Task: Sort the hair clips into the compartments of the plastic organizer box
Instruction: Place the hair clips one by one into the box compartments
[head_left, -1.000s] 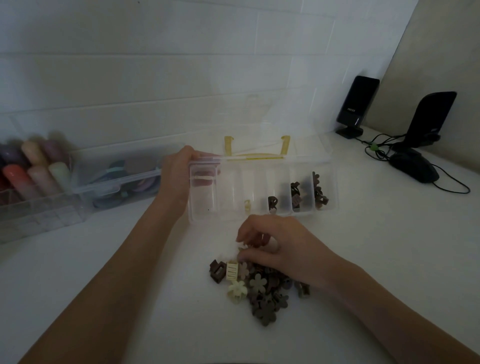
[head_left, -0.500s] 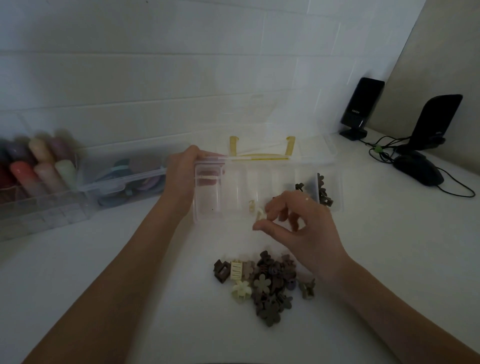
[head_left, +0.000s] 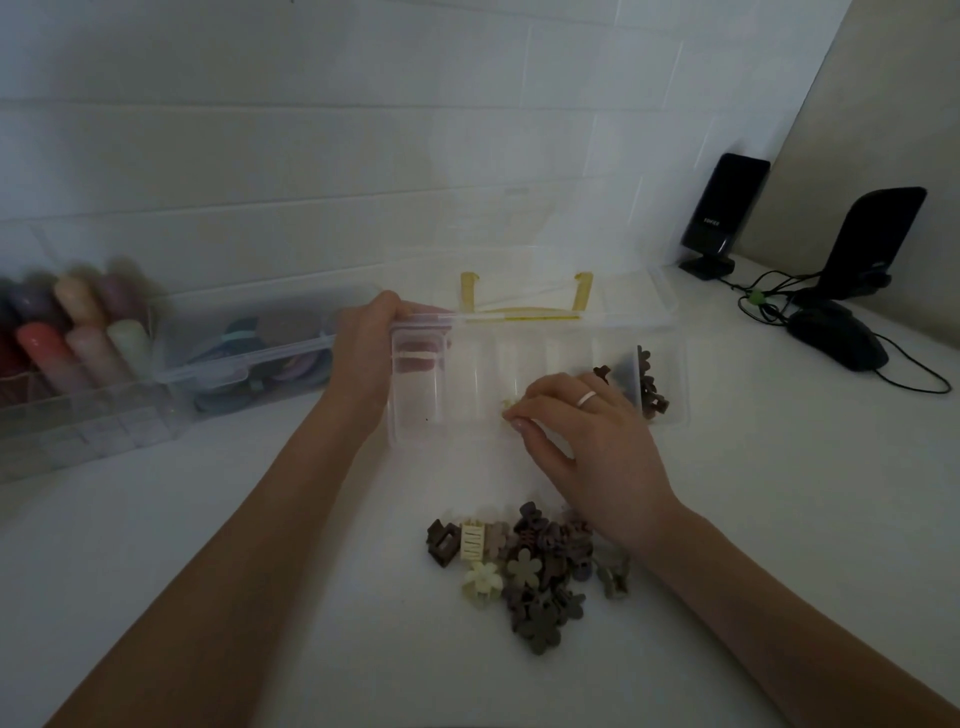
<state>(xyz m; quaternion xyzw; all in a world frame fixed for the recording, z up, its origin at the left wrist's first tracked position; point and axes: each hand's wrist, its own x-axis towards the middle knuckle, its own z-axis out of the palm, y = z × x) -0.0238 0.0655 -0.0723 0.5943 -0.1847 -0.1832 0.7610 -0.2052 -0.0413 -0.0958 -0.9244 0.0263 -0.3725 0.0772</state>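
A clear plastic organizer box (head_left: 415, 415) stands open on the white table, its lid with yellow latches tipped back. My left hand (head_left: 371, 348) grips the box's left end wall. My right hand (head_left: 576, 426) reaches over the front wall into a middle compartment, fingertips pinching a small cream hair clip (head_left: 506, 408). Dark brown clips (head_left: 649, 389) lie in the right compartments. A pile of loose clips (head_left: 530, 566), brown, olive and cream, lies in front of the box near my right wrist.
A second clear bin (head_left: 249, 358) with coloured items sits at left beside pastel bottles (head_left: 72, 332). Two black speakers (head_left: 722, 213) and a black mouse (head_left: 836, 338) with cables stand at the right rear. A tiled wall rises behind.
My right hand picked a cream clip from the pile, lifted it and moved forward into the box's middle compartment. My left hand stayed on the box's left end.
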